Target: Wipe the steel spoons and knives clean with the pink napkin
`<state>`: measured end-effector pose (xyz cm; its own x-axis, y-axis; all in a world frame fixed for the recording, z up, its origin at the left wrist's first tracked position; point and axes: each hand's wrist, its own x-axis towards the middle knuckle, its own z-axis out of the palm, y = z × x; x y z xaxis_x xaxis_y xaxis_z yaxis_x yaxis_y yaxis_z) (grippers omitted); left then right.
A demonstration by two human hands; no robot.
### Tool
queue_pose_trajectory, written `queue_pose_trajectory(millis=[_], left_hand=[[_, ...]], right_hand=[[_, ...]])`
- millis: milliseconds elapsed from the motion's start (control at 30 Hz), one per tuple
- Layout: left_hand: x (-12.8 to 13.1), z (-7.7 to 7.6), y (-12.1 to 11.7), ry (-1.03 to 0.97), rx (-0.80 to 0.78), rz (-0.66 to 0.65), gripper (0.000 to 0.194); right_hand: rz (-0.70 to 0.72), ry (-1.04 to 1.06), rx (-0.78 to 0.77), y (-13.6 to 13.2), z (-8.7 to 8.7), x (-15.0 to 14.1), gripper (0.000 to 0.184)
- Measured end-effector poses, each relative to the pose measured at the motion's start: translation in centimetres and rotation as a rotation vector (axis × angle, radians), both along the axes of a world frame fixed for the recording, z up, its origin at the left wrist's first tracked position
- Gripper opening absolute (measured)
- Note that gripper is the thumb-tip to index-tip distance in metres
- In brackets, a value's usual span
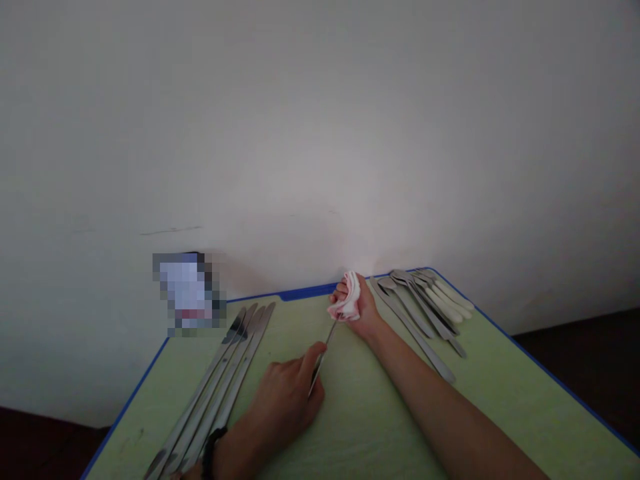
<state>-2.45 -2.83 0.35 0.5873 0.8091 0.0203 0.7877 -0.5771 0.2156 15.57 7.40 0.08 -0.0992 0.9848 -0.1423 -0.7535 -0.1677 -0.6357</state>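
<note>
My left hand point(285, 400) is closed around the handle end of a slim metal utensil point(325, 348) that lies across the middle of a light green table point(360, 427). Further back, my right hand point(363, 308) is closed on a bunched white and pink cloth point(349, 298). The cloth wraps the far end of the same utensil, so that tip is hidden. Both forearms rest over the table.
Several long table knives point(225, 373) lie side by side on the left. A group of spoons and other cutlery point(425, 303) lies at the back right. A white wall rises just behind the table's blue edge point(300, 292). A blurred-out object point(187, 292) stands at the back left.
</note>
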Motion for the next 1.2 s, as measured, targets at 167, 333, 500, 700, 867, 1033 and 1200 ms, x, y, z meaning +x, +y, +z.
queue_pose_trajectory(millis=[167, 333, 500, 700, 867, 1033, 1200], left_hand=[[0.0, 0.0, 0.1, 0.008, 0.021, -0.003, 0.051], [0.1, 0.2, 0.1, -0.004, 0.029, -0.006, 0.046], [0.0, 0.5, 0.3, -0.020, 0.003, -0.084, 0.040], [-0.3, 0.2, 0.2, -0.017, 0.022, -0.208, 0.033], [-0.5, -0.1, 0.2, -0.053, 0.034, -0.203, 0.032], [-0.5, -0.2, 0.4, -0.084, 0.036, -0.136, 0.031], [-0.4, -0.1, 0.6, -0.105, 0.044, -0.112, 0.027]], right_hand=[[0.062, 0.016, -0.063, -0.4, 0.0, -0.8, 0.031], [0.124, -0.038, -0.058, -0.3, -0.4, -1.3, 0.034], [0.043, 0.069, -0.100, -0.3, 0.2, -1.0, 0.031], [-0.111, 0.171, -0.118, 0.1, 0.3, -0.4, 0.027], [-0.075, 0.130, -0.108, 0.2, 0.0, -0.6, 0.030], [0.066, 0.010, -0.045, 0.0, -0.5, -0.9, 0.032], [0.123, -0.108, -0.035, -0.4, -0.5, -1.2, 0.036]])
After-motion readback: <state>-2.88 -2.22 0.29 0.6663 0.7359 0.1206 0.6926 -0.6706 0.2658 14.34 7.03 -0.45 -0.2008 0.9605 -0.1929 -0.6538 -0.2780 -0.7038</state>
